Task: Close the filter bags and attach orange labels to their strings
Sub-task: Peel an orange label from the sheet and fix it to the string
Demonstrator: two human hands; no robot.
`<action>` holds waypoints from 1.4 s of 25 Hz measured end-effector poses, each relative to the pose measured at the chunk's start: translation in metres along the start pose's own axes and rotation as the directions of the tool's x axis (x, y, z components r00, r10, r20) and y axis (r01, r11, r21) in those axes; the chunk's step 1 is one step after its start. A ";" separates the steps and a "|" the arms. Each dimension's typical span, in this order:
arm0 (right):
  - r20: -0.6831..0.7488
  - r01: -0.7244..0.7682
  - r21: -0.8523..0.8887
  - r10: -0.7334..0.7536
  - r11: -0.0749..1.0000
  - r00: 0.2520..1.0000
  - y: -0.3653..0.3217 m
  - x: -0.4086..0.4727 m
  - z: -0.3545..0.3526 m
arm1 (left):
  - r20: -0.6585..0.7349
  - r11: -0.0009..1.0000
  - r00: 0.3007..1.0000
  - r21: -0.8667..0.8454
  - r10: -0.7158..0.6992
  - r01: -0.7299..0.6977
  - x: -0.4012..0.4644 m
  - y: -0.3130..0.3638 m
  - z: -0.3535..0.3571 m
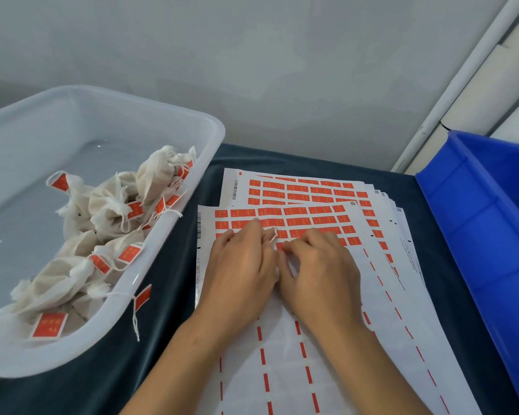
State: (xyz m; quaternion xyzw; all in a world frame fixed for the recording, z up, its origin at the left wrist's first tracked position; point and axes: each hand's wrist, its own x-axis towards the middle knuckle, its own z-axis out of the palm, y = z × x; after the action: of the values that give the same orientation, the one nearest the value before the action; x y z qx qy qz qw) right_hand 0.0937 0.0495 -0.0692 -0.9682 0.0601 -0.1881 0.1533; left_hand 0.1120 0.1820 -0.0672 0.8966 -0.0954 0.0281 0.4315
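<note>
Both my hands rest on the top sheet of orange labels [306,215], fingertips meeting at a partly peeled row. My left hand [241,265] pinches a short white string [274,235] between its fingertips. My right hand [319,269] presses its curled fingers on an orange label beside the string. Any filter bag under my hands is hidden. Several closed white filter bags [108,202] with orange labels on their strings lie in the clear plastic tub [177,223] at the left.
More label sheets [381,223] are fanned out under the top one on the dark cloth [168,265]. A blue bin [492,223] stands at the right edge. One labelled string [140,301] hangs over the tub's rim. A grey wall is behind.
</note>
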 end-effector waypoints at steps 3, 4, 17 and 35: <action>0.011 -0.029 0.003 0.029 1.000 1.000 -0.001 0.002 0.002 | 0.024 1.000 1.000 -0.005 0.012 -0.012 0.001 -0.003 0.000; -0.001 -0.039 0.004 0.039 0.999 0.999 -0.002 0.003 0.003 | 0.020 1.000 1.000 -0.017 0.009 -0.008 0.001 -0.003 -0.001; 0.023 -0.197 0.081 0.196 0.977 0.980 -0.004 0.006 0.012 | -0.075 0.996 0.997 -0.085 0.020 -0.026 0.001 -0.002 0.005; -0.023 -0.207 0.153 0.213 0.966 0.977 0.017 0.017 -0.007 | -0.044 0.985 0.995 -0.152 -0.085 0.078 0.002 -0.005 0.004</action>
State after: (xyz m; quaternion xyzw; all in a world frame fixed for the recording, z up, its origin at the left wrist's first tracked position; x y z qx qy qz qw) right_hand 0.1058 0.0284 -0.0624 -0.9383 0.1510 -0.1939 0.2432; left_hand 0.1147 0.1820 -0.0735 0.8637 -0.0496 0.0258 0.5009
